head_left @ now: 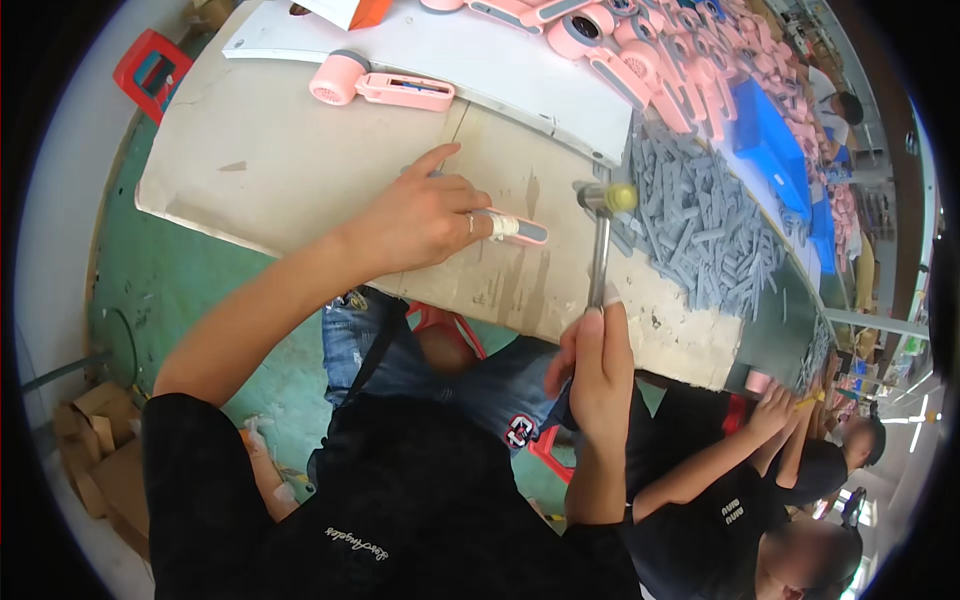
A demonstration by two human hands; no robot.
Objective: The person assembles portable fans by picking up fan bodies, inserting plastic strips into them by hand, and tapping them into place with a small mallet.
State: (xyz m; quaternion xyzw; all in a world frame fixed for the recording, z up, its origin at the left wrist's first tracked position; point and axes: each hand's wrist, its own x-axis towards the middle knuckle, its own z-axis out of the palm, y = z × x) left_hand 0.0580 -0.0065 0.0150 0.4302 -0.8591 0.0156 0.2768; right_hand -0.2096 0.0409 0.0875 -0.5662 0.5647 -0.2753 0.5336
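Note:
My left hand [430,215] is curled over a pink hair-dryer-shaped housing [541,238] on the table, its index finger stretched out. Only the housing's end with a grey strip shows past the fingers; the hand hides the rest. One finger has a white wrap. My right hand [597,355] is closed round the metal handle of a small mallet [607,198], raised to the right of the housing. The mallet head has a yellow face and a darker one. Just beyond it lies a heap of loose grey strips [690,215].
Another pink housing [385,88], its handle uncovered, lies near a white board [480,70]. Many pink housings [660,60] are piled at the far right beside blue bins [770,140]. Co-workers [740,490] sit at my right. A red stool [150,72] stands beyond the table's left.

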